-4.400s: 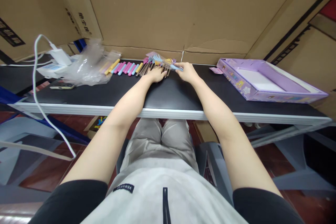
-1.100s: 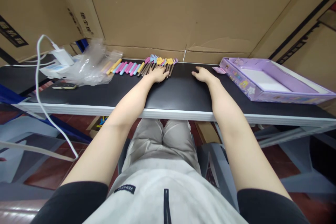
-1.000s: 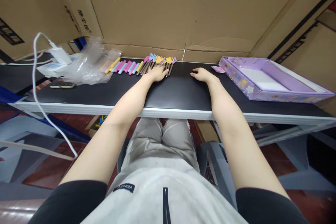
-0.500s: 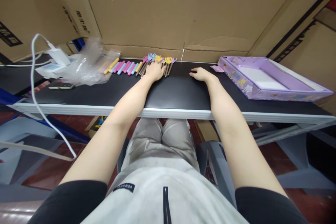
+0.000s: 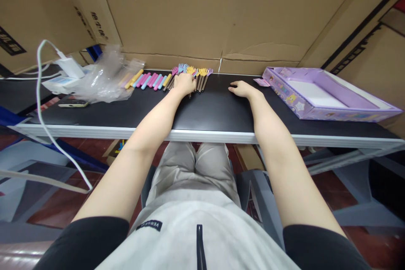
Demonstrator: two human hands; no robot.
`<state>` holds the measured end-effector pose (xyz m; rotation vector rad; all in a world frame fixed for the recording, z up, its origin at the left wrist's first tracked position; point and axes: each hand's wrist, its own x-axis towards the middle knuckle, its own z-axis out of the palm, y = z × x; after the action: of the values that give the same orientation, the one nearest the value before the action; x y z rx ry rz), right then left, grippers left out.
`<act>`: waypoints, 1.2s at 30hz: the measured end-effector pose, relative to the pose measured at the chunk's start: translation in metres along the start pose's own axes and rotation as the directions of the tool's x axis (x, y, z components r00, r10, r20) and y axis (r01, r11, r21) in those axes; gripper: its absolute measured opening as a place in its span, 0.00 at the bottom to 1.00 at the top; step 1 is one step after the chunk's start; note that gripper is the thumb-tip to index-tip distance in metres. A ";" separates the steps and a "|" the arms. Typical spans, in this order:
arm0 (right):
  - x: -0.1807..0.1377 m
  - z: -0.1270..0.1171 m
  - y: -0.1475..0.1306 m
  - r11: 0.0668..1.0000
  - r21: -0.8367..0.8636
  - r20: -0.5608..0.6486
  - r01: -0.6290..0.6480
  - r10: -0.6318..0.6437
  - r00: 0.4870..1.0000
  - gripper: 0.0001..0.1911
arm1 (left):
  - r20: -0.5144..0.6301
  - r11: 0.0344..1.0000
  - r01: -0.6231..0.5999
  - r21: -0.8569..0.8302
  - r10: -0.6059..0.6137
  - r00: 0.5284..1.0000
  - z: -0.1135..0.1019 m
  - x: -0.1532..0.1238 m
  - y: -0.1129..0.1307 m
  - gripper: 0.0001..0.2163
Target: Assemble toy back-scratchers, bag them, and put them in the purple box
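Observation:
Several small back scratchers (image 5: 201,80) lie in a row along the back of the black table, with pink, blue, yellow and purple hand-shaped heads and thin brown rods. Among them is my left hand (image 5: 183,84), its fingers curled closed on one back scratcher; a rod end pokes out below the hand. My right hand (image 5: 241,89) rests on the table to the right of the row, fingers loosely bent and apart, holding nothing. To the left of the scratchers lie several pink, blue and yellow tube handles (image 5: 155,81) side by side.
A purple printed box tray (image 5: 299,107) stands at the right, a small pink card (image 5: 262,82) by its corner. Clear plastic bags (image 5: 106,78), a phone (image 5: 73,103) and a white charger with cable (image 5: 72,67) are at the left. Cardboard (image 5: 190,12) walls the back.
My left hand has gone from lying spread over the back scratchers to closed fingers, pulled slightly left and toward me, with a rod now showing below it. My right hand is unmoved.

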<state>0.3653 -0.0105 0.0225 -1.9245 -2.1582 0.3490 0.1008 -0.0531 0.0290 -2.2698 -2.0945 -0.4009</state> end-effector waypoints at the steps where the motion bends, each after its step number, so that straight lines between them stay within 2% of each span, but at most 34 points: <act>1: -0.001 0.000 -0.001 1.000 0.001 0.001 -0.003 0.003 1.000 0.30 | -0.001 1.000 0.002 -0.002 -0.002 1.000 -0.001 -0.001 0.000 0.26; 23: -0.002 -0.001 -0.003 0.999 -0.034 0.016 -0.001 0.002 1.000 0.31 | 0.035 1.000 0.010 -0.022 -0.009 0.999 -0.001 -0.004 0.003 0.25; 31: 0.001 0.001 0.001 1.000 -0.019 0.003 0.019 -0.019 1.000 0.30 | 0.039 0.999 -0.024 0.023 0.024 0.999 0.000 -0.003 0.000 0.24; 36: -0.004 -0.001 -0.005 1.000 -0.029 0.000 0.006 -0.006 1.000 0.30 | 0.116 0.998 -0.050 0.035 0.046 0.992 -0.005 0.007 -0.006 0.22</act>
<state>0.3616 -0.0152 0.0252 -1.9324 -2.1803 0.3187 0.0944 -0.0463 0.0343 -2.3707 -2.0738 -0.2323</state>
